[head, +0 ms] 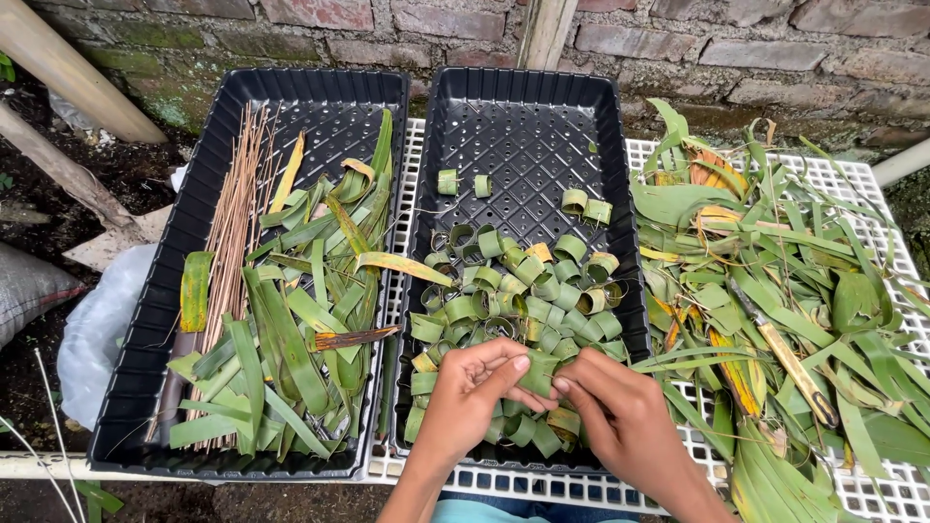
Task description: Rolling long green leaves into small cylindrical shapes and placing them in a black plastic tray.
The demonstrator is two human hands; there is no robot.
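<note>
We see two bare hands meeting over the near end of the right black tray point(620, 194). The left hand point(470, 392) and the right hand point(620, 416) together pinch one green leaf strip point(539, 371), which sits between their fingertips just above the heap. The left thumb and forefinger close narrowly on the strip's left end; the right fingers curl tight on its right end. Both grips are narrow and closed on the leaf.

Under the hands lies a pile of leaf rings point(523, 291), short green coils, some yellowish, filling the near half of that tray. A few loose rings lie farther off toward the tray's far end, apart from the heap.

To the left stands the left black tray point(208, 165), touching the right one along its side. It holds cut leaf strips point(291, 349) in green and yellow, laid lengthwise, and a bundle of thin brown sticks point(237, 223) along its left part.

To the right, on the white plastic grid point(872, 184), we see a loose heap of long leaves point(775, 291), green with some orange and yellow. A knife point(790, 363) with a pale handle lies among them, pointing near-right.

Both trays rest on the same grid. A brick wall point(678, 39) runs along the far edge.
</note>
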